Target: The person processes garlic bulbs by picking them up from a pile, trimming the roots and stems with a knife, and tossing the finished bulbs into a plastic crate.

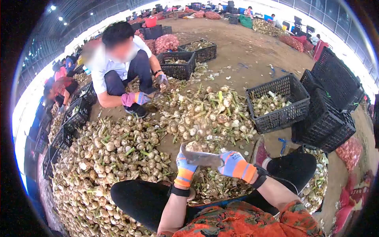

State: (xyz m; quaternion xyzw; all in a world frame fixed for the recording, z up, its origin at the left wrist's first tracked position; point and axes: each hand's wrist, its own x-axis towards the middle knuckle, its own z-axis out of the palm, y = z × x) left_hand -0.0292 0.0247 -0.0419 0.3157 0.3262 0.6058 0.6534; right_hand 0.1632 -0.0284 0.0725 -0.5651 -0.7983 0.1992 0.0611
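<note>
My right hand (237,164), in an orange and blue-grey work glove, is closed around a knife whose broad grey blade (203,159) points left. My left hand (184,170), gloved alike, is closed with its thumb up; a pale garlic bulb (194,146) shows at its fingers, just behind the blade. The blade partly hides that bulb and the fingers. Below my hands, trimmings and garlic pieces (215,185) lie between my legs. In front of them spreads a heap of garlic bulbs (221,114), and a bigger heap (106,170) covers the ground at left.
A co-worker (122,63) in a white shirt crouches across the heap, wearing gloves. At right stand a black crate (278,106) partly filled with garlic and stacked black crates (325,114). More crates (177,65) and red mesh sacks (166,43) stand farther back.
</note>
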